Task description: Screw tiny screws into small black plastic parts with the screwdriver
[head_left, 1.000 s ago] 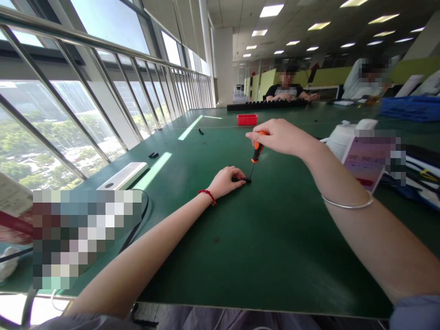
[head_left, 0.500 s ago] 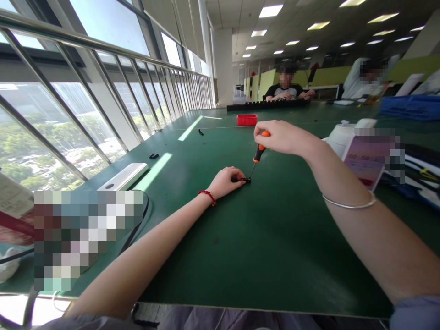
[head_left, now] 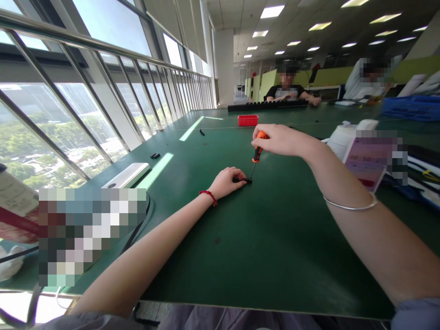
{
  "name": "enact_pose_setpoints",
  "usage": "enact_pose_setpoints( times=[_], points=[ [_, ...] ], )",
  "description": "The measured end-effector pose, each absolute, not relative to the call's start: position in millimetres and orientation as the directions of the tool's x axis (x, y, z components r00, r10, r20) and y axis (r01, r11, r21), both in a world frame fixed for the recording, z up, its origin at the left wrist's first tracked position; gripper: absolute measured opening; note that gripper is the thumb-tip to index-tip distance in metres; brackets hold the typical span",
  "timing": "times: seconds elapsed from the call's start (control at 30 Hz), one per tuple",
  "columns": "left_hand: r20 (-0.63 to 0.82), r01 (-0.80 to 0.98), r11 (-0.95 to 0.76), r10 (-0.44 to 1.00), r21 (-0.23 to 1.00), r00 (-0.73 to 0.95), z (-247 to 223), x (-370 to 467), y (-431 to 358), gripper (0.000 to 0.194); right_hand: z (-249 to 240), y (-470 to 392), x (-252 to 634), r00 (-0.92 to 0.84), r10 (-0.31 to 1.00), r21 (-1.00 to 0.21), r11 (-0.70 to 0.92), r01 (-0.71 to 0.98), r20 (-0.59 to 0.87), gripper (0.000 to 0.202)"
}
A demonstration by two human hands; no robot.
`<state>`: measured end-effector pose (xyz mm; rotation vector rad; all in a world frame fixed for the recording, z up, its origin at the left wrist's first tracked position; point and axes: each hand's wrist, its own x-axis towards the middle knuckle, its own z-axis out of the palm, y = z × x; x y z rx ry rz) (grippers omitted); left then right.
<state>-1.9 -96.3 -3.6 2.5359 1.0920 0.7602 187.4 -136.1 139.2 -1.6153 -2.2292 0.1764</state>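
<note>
On the green table [head_left: 261, 247], my left hand [head_left: 227, 180] pinches a small black part [head_left: 248, 181] between thumb and fingers. Above and to the right, my right hand [head_left: 275, 137] is closed around the orange and black handle of a screwdriver [head_left: 257, 153]. The screwdriver leans slightly, its thin shaft pointing down and its tip at the right end of the black part. Whether the tip sits in a screw is too small to tell.
A red tray [head_left: 248, 120] lies beyond my hands, with small black pieces [head_left: 155, 156] further left. A white device [head_left: 129, 175] is at the left. A tilted screen [head_left: 367, 160] stands right. Two people sit across the table.
The screwdriver handle and my right fingers have shifted slightly left and down, and the handle is more upright. Across the table, a person's hand has moved to the right.
</note>
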Motion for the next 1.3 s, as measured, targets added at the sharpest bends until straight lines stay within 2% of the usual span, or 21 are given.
enact_pose_setpoints(
  times=[0.1,0.27,0.37,0.47,0.6,0.77,0.9,1.0,1.13,1.3],
  points=[
    [0.356,0.592,-0.674,0.738,0.442,0.574,-3.6,-1.9,-96.4,0.015,140.0,-137.9,187.0,-0.307,0.926,-0.319,0.366,0.874,0.219,0.041],
    [0.356,0.599,-0.672,0.740,0.436,0.571,-3.8,-1.5,-95.8,0.015,140.0,-137.2,186.6,-0.287,0.919,-0.281,0.360,0.890,0.270,0.019],
    [0.362,0.594,-0.679,0.733,0.431,0.576,-3.8,-1.3,-95.7,0.014,140.2,-137.1,186.5,-0.285,0.928,-0.279,0.348,0.895,0.240,0.021],
    [0.368,0.587,-0.685,0.728,0.432,0.579,-3.9,-1.4,-95.9,0.013,141.1,-138.2,186.9,-0.307,0.921,-0.286,0.369,0.884,0.239,0.033],
    [0.370,0.591,-0.685,0.728,0.426,0.578,-4.8,-1.7,-96.0,0.014,143.1,-140.0,187.2,-0.298,0.933,-0.299,0.349,0.888,0.203,0.021],
    [0.357,0.607,-0.672,0.740,0.425,0.570,-4.1,-1.3,-97.1,0.014,142.4,-139.5,187.9,-0.295,0.936,-0.288,0.340,0.895,0.191,0.037],
    [0.359,0.600,-0.679,0.734,0.422,0.577,-3.0,-0.8,-98.0,0.013,139.1,-137.2,189.5,-0.294,0.930,-0.280,0.349,0.895,0.220,0.026],
    [0.355,0.602,-0.679,0.733,0.420,0.580,-3.0,-0.6,-98.0,0.013,137.1,-135.8,190.5,-0.287,0.926,-0.278,0.351,0.894,0.247,0.030],
    [0.340,0.614,-0.669,0.743,0.419,0.576,-2.5,-0.5,-98.4,0.013,138.0,-136.5,192.3,-0.332,0.920,-0.301,0.383,0.873,0.208,0.036],
    [0.343,0.609,-0.675,0.737,0.417,0.583,-1.2,-0.4,-99.4,0.013,137.7,-137.1,190.7,-0.403,0.898,-0.313,0.440,0.842,0.178,0.024]
  ],
)
